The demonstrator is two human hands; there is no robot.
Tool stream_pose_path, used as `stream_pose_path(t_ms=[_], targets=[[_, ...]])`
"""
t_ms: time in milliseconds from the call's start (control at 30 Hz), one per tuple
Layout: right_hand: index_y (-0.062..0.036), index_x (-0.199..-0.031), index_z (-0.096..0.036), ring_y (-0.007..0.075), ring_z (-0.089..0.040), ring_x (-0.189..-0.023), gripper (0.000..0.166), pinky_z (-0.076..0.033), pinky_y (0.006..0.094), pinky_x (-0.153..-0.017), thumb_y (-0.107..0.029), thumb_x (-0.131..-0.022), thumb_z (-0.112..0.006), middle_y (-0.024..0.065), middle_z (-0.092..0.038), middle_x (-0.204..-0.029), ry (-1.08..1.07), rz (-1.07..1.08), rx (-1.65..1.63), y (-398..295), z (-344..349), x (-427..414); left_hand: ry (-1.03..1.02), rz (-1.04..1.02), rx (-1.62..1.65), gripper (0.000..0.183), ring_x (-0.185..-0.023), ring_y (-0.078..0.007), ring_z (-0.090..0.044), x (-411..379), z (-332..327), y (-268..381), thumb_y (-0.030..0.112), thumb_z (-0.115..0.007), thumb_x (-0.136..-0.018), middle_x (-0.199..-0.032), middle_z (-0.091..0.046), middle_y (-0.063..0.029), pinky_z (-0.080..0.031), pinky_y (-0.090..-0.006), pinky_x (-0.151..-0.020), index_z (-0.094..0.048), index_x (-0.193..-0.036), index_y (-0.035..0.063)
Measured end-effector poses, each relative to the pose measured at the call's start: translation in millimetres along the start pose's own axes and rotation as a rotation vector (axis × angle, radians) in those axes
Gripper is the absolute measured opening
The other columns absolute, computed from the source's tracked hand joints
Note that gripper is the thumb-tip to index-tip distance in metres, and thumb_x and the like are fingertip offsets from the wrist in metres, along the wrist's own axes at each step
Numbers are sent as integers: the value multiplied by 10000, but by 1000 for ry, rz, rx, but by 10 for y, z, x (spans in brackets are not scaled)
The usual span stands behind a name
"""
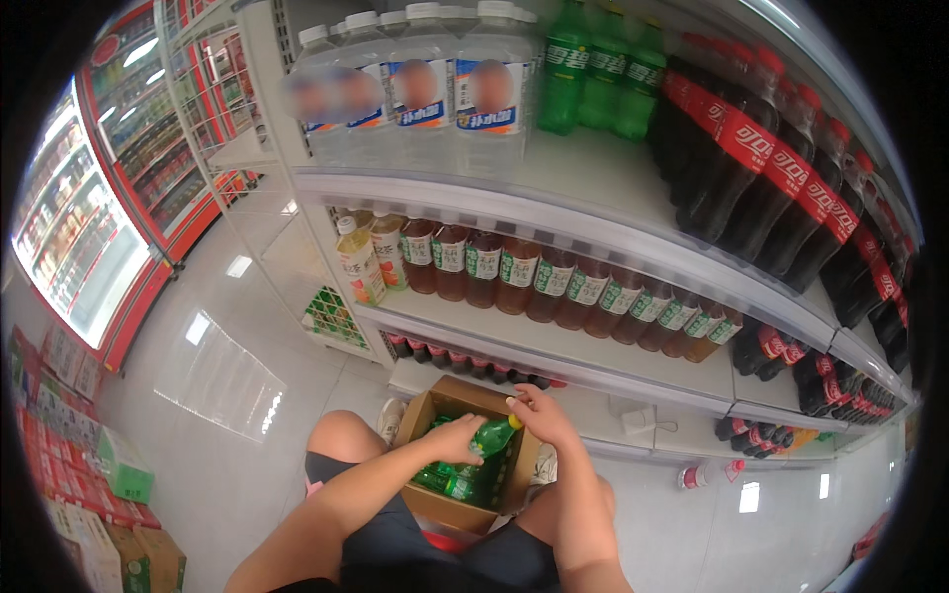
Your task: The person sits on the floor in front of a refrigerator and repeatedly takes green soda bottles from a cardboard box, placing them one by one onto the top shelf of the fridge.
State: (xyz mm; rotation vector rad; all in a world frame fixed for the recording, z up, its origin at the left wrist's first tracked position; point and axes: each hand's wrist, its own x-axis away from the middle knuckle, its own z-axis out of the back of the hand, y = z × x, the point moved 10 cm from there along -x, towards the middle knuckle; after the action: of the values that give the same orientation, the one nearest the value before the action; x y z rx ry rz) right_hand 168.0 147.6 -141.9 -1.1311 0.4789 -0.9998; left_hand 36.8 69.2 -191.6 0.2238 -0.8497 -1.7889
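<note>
My left hand (456, 439) grips the body of a green plastic soda bottle (492, 439), which lies tilted with its yellow cap (514, 421) towards my right hand (545, 416). The right hand is beside the cap, its fingers bent and apart; whether it touches the cap is hard to tell. Both hands are over an open cardboard box (445, 508) between my knees. Inside it lie more green bottles (456, 482), partly hidden by my left forearm.
Ahead, the shelf unit (593, 170) holds green soda bottles (567, 70), cola bottles (749, 141), clear drink bottles (489, 81) and tea bottles (515, 274). A lower shelf (615, 415) sits just beyond the box. Stacked cartons (126, 463) and lit refrigerators (81, 222) are at left. A bottle (697, 476) lies on the floor at right.
</note>
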Motion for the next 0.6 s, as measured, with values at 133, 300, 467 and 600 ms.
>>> stream_pose_path(t_ms=[133, 300, 467, 600], targets=[[-64, -1372, -512, 220, -614, -1103, 596, -487, 364, -942, -521, -990, -530, 83, -631, -1225, -130, -116, -596, -59, -138, 40, 256, -191, 161, 825, -1195, -402, -538, 282, 822, 537, 267, -847, -678, -1279, -539, -233, -437, -438, -1016, -467, -1362, 7], [-6, -1473, -362, 201, -501, -1252, 703, -396, 358, -1067, -364, -942, -652, 111, -511, -1383, -297, 211, -684, -428, -331, 188, 448, -119, 364, 779, -1125, -295, -606, 519, 1515, 996, 269, -860, -716, -1207, -615, -176, -467, -395, -980, -477, -1342, 6], [-30, -1519, -309, 224, -436, -1327, 862, -337, 376, -1114, -152, -810, -785, 125, -481, -1430, -219, 286, -518, -868, -376, 358, 565, -101, 466, 763, -1133, -301, -605, 537, 1634, 1032, 278, -841, -739, -1214, -607, -186, -464, -394, -984, -462, -1330, -20], [-42, -1534, -293, 231, -432, -1341, 889, -329, 379, -1123, -143, -805, -791, 133, -477, -1444, -143, 282, -576, -751, -301, 311, 641, -109, 468, 804, -1157, -308, -598, 466, 1578, 1087, 280, -841, -742, -1217, -606, -194, -463, -403, -993, -420, -1360, -16]])
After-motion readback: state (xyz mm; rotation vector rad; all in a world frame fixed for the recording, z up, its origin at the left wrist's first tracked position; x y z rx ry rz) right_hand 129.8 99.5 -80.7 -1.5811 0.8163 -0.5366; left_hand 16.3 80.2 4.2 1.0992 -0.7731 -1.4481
